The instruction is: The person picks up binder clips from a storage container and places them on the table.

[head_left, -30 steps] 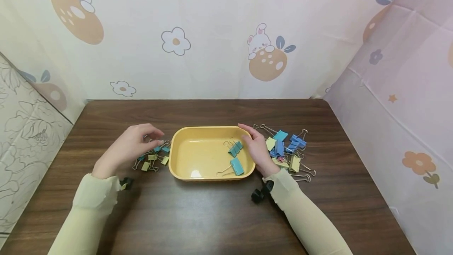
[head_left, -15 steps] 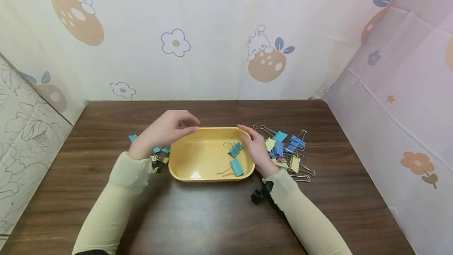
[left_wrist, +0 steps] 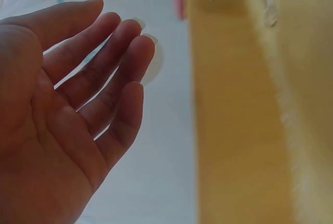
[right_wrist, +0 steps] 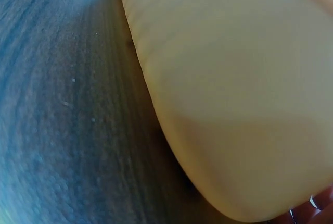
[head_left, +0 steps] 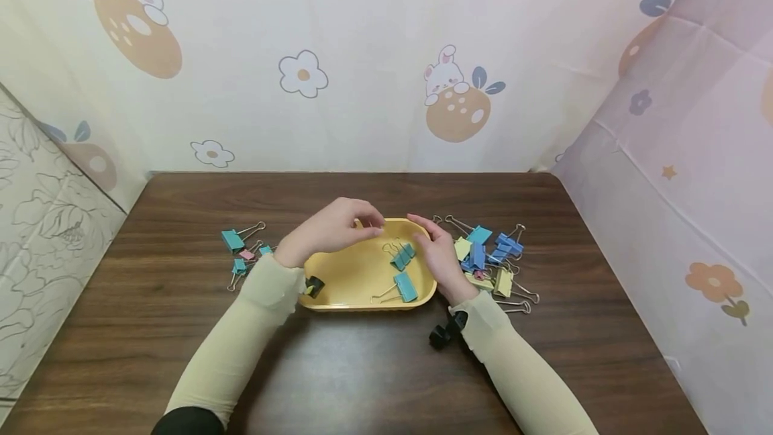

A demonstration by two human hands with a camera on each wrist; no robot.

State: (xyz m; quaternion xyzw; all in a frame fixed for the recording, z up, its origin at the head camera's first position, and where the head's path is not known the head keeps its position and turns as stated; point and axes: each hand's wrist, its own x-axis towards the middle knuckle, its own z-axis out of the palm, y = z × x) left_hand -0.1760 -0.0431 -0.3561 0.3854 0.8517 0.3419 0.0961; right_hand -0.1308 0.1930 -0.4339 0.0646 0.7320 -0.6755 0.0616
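Note:
My left hand (head_left: 335, 227) hovers over the left and back part of a yellow plastic tray (head_left: 350, 282). In the left wrist view its fingers are loosely bent, with nothing between them and the thumb. At the tray's right end, my right hand (head_left: 441, 259) holds the rim, thumb on the inner side and fingers outside. Teal binder clips lie in the tray's right half: a larger clip (head_left: 406, 286) in front and smaller clips (head_left: 401, 257) behind it. The right wrist view is mostly filled by the tray's outer wall (right_wrist: 234, 78), with fingertips (right_wrist: 312, 209) at its lower corner.
Right of the tray lies a heap of larger blue, yellow and teal binder clips (head_left: 483, 254). Left of it are smaller teal and pink binder clips (head_left: 241, 251), partly hidden by the left forearm. A patterned curtain (head_left: 362, 86) hangs behind the dark wooden table (head_left: 362, 368).
My left hand has left the small clips on the left and moved right, over the tray. My right hand has stayed at the rim, and the clips inside the tray lie as before.

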